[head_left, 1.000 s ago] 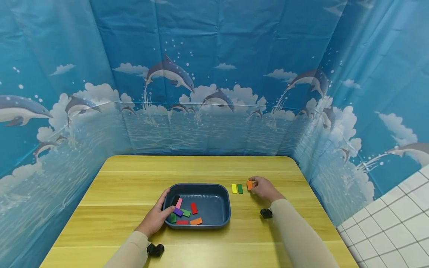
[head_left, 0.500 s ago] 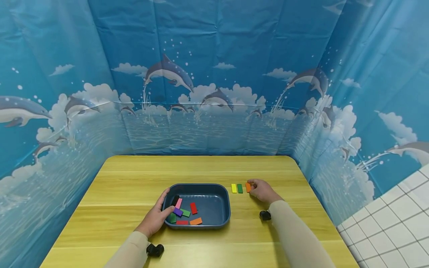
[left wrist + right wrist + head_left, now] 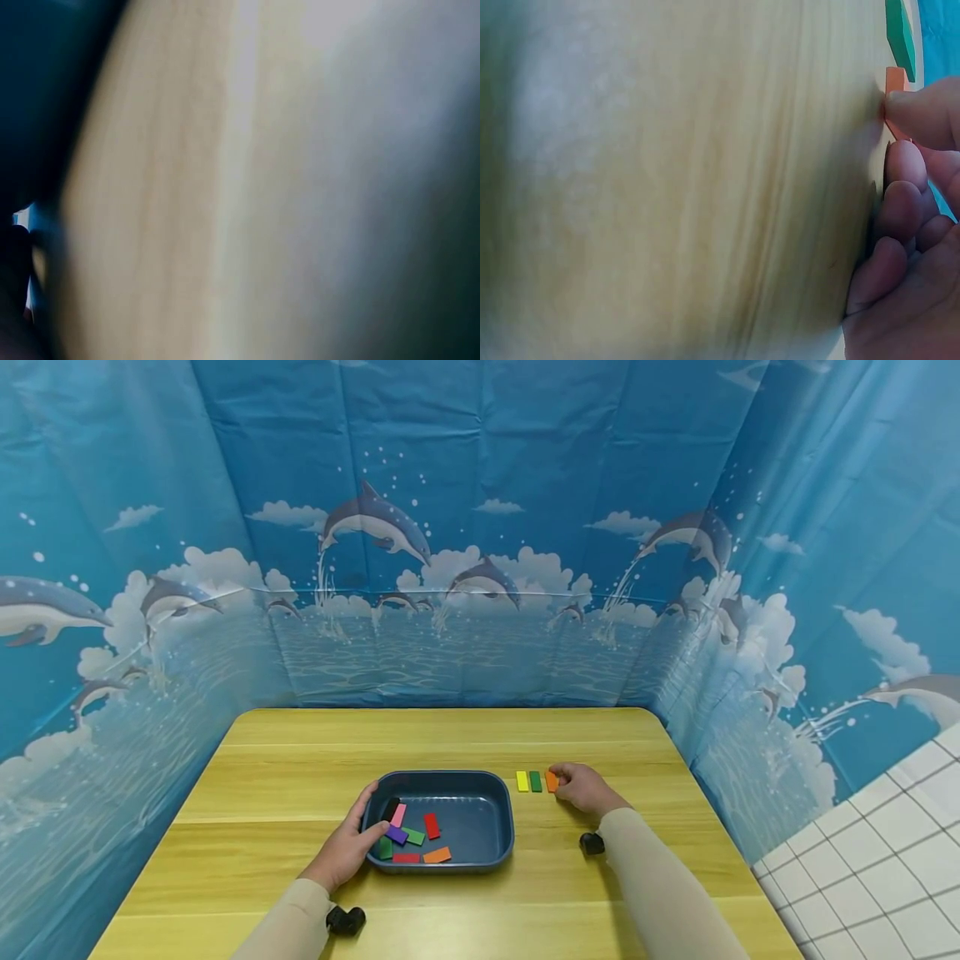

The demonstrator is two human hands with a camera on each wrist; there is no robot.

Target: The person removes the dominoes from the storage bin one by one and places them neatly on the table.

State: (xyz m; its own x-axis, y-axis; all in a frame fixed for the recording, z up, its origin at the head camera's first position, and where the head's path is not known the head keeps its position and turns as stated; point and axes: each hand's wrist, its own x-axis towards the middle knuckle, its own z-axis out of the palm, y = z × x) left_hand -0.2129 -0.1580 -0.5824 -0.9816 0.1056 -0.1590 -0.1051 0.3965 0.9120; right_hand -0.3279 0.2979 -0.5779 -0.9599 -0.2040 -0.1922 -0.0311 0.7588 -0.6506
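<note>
Right hand [image 3: 581,787] half-hiding orange block [image 3: 551,781]

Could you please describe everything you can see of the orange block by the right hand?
The orange block is a small, flat, plain rectangle lying on the wooden table, right of the blue tray. It ends a short row after a yellow block and a green block. The right hand pinches its right edge.

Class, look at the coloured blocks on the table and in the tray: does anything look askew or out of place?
Nothing is damaged. The blocks in the dark blue plastic tray lie jumbled at odd angles, unlike the neat yellow block, green block and orange block row.
</note>
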